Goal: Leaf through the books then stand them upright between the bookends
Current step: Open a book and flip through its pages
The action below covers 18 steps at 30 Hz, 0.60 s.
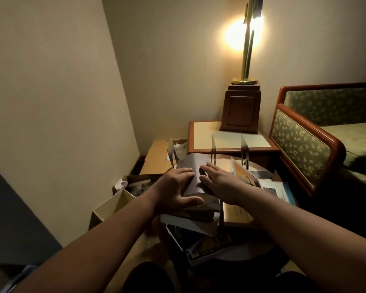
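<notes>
Bookends: three upright metal plates: left bookend (171, 152), middle bookend (213, 150), right bookend (244, 152). Open book (189, 166): one. Piled books (199, 227): several, exact count unclear. Grips: two: left grip (175, 187), right grip (218, 178). Lamp (246, 49): one. Wooden pedestal (240, 111): one.

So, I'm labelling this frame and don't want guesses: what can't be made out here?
1. Head view: title of the grey book; the light is dim, and the left hand and right hand lie on its cover.
2. Head view: how many books are in the pile beneath; they overlap in shadow.
3. Head view: bases of the bookends; the books hide them.
4. Head view: top of the lamp; cut off by the upper edge, with glare around it.
</notes>
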{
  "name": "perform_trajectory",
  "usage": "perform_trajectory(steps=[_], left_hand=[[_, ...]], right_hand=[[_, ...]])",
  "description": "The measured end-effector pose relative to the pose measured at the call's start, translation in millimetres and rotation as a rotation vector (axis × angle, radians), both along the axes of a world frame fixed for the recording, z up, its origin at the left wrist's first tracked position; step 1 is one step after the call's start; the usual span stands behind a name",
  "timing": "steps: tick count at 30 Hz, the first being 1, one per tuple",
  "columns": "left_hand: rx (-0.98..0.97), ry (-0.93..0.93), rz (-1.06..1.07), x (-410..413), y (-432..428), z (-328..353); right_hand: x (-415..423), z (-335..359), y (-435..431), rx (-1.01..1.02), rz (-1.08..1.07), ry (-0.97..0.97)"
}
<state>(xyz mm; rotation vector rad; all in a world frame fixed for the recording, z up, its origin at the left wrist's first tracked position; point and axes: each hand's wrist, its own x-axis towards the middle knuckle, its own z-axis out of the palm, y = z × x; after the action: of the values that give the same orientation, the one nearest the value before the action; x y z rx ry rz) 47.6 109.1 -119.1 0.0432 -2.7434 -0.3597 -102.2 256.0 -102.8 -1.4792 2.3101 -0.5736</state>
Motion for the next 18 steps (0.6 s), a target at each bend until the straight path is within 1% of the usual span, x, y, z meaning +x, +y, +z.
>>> perform_trajectory(steps=[1, 3, 8, 10, 12, 15, 18], left_hand=[[-0.013, 0.044, -0.015, 0, 0, 3], [0.033, 0.119, -0.016, 3, 0, 8], [0.162, 0.192, 0.027, 14, 4, 15], [0.223, 0.243, 0.059, 20, 7, 17], [0.291, 0.291, 0.112, 24, 8, 19], [0.376, 0.341, 0.191, 32, 10, 23], [0.458, 0.386, 0.276, 38, 9, 23]], right_hand=[[-2, -2, -1, -0.028, -0.009, -0.029], [-5, -5, -3, -0.114, -0.036, -0.096], [-1, -7, -8, -0.381, -0.074, -0.29], [1, -11, -13, -0.41, -0.082, -0.241], [4, -14, -17, -0.378, -0.09, -0.135], [11, -19, -18, -0.359, 0.04, 0.02], [18, -20, -20, -0.292, 0.152, 0.118]])
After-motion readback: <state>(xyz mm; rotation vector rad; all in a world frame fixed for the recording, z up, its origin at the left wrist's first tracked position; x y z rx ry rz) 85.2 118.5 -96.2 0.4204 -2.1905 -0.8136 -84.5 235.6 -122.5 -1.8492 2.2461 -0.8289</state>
